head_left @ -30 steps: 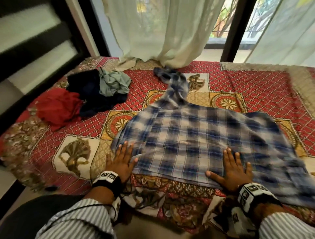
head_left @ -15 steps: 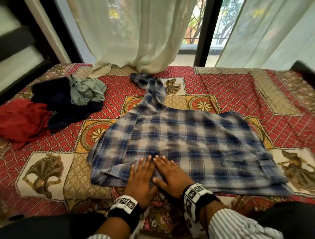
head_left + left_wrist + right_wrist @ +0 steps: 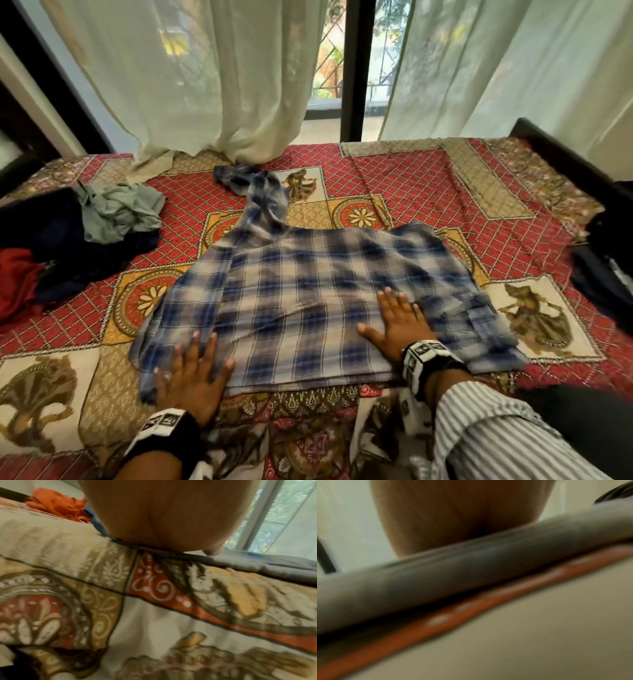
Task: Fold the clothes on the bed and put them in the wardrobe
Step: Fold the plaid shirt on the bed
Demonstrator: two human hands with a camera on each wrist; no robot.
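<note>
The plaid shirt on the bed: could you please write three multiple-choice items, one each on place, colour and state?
1. Where does the crumpled grey-green garment lie?
A. on the dark clothes at the bed's left
B. under the shirt
C. on the windowsill

2. Which colours make up the plaid shirt?
A. red and black
B. blue and white
C. green and yellow

3. How do both hands meet the shirt?
A. lifting it
B. flat on it, fingers straight
C. pinching its collar

Key:
1 A, it sits atop the dark pile.
2 B, blue-white checks show.
3 B, the left hand and right hand lie flat on the cloth.
</note>
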